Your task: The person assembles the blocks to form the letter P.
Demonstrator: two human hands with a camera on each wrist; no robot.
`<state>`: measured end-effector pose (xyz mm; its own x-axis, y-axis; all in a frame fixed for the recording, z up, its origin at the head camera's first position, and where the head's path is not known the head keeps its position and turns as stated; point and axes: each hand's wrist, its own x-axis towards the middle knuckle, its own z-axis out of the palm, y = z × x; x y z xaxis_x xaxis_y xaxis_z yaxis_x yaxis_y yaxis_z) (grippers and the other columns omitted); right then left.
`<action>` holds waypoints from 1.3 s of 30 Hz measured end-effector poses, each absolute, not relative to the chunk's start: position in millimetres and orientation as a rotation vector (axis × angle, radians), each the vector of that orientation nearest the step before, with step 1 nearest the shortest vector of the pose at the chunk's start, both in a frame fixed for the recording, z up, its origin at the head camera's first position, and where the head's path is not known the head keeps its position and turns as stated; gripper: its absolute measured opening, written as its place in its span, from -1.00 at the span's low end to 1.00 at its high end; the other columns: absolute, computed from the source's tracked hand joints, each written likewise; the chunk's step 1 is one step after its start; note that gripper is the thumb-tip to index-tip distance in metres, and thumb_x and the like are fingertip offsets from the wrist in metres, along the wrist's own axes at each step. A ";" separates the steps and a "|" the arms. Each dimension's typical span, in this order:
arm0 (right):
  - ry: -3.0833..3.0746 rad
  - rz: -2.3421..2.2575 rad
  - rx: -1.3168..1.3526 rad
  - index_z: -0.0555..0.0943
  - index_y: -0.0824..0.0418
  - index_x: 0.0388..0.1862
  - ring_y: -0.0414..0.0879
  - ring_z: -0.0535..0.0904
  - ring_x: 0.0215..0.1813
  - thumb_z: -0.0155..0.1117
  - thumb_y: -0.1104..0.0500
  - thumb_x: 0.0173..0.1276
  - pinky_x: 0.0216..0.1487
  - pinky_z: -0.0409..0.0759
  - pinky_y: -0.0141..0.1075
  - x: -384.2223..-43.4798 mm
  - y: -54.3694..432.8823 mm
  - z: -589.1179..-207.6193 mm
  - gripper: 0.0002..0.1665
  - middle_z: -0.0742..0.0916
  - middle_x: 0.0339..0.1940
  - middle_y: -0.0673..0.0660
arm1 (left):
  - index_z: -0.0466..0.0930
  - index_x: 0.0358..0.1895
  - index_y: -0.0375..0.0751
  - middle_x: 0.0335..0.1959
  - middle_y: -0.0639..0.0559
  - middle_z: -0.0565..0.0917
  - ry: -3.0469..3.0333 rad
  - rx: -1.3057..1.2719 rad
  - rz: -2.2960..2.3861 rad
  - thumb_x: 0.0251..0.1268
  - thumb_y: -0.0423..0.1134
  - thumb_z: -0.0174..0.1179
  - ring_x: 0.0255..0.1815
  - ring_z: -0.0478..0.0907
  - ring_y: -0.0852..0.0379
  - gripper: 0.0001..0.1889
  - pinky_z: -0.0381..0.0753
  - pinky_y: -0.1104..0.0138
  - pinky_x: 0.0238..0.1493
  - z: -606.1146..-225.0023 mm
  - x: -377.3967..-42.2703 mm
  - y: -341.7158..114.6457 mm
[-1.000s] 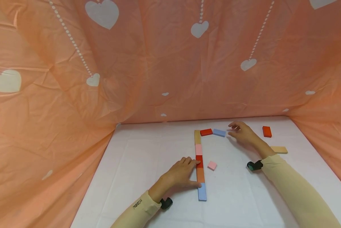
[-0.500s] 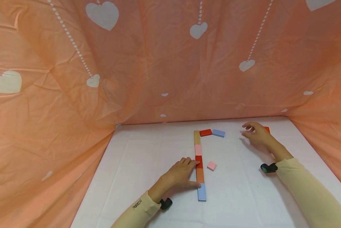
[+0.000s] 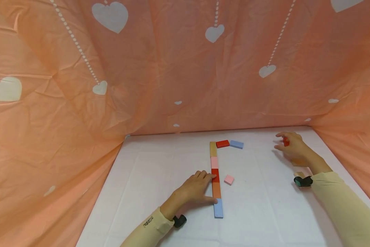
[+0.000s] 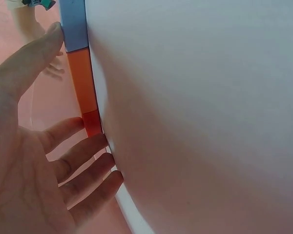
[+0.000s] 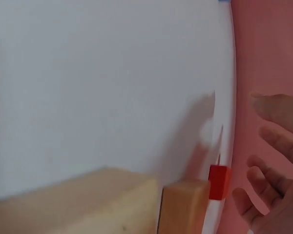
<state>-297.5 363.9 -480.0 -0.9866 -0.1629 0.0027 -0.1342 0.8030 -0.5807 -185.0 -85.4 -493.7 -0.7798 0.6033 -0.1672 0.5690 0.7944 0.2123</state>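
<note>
My left hand point(image 3: 192, 188) rests against a straight row of flat blocks. Its thumb touches the blue block point(image 3: 218, 208) and its index finger touches the red block point(image 3: 215, 175); an orange block point(image 3: 216, 190) lies between. In the left wrist view, the fingers point(image 4: 83, 163) are spread along the row's edge. At the far right, my right hand point(image 3: 296, 151) is by a loose red block point(image 3: 286, 141), thumb and fingers apart. The right wrist view shows that red block point(image 5: 219, 183) beyond an orange-brown block point(image 5: 183, 207) and a pale wooden block point(image 5: 88, 200).
The row continues back through a pink block point(image 3: 214, 162) to a wooden block point(image 3: 213, 149). From there a red block point(image 3: 222, 144) and a blue block point(image 3: 236, 144) extend right. A small pink block point(image 3: 229, 179) lies right of the row. An orange curtain point(image 3: 185, 85) borders the white table point(image 3: 253, 212).
My right hand has moved right, from beside the back blue block to the loose red block at the far right. My left hand has stayed against the row.
</note>
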 end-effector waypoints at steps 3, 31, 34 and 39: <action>2.920 -0.917 -0.173 0.33 0.32 0.56 0.63 0.03 0.48 0.39 -0.03 0.54 0.36 0.30 0.54 -298.3 371.7 -479.3 -0.19 0.31 0.46 0.62 | 0.34 0.61 -0.03 0.34 0.00 0.52 2.761 0.919 0.220 0.27 0.37 0.42 0.36 0.45 0.05 -0.04 0.49 0.22 0.43 -494.4 -185.4 -85.6; 2.790 -0.953 -0.040 0.08 0.59 0.56 0.59 0.29 0.27 0.38 0.14 0.51 0.41 0.34 0.46 -303.7 393.8 -488.8 -0.05 0.27 0.24 0.70 | 0.35 0.60 -0.03 0.31 0.01 0.53 2.764 0.916 0.216 0.25 0.38 0.43 0.30 0.46 0.07 -0.04 0.52 0.24 0.40 -492.4 -183.4 -85.3; 2.800 -0.957 -0.051 0.12 0.60 0.53 0.57 0.32 0.24 0.37 0.16 0.50 0.38 0.37 0.44 -303.7 394.0 -489.5 -0.09 0.30 0.22 0.69 | 0.36 0.60 -0.03 0.31 0.01 0.54 2.765 0.910 0.222 0.24 0.38 0.44 0.30 0.46 0.07 -0.04 0.52 0.24 0.40 -492.2 -183.3 -85.2; 2.802 -0.975 -0.050 0.17 0.60 0.50 0.55 0.35 0.21 0.42 0.12 0.49 0.35 0.41 0.41 -303.1 393.3 -489.8 -0.10 0.32 0.21 0.67 | 0.36 0.60 -0.03 0.32 0.01 0.54 2.765 0.909 0.224 0.25 0.37 0.44 0.31 0.46 0.07 -0.05 0.52 0.23 0.41 -493.2 -183.7 -85.0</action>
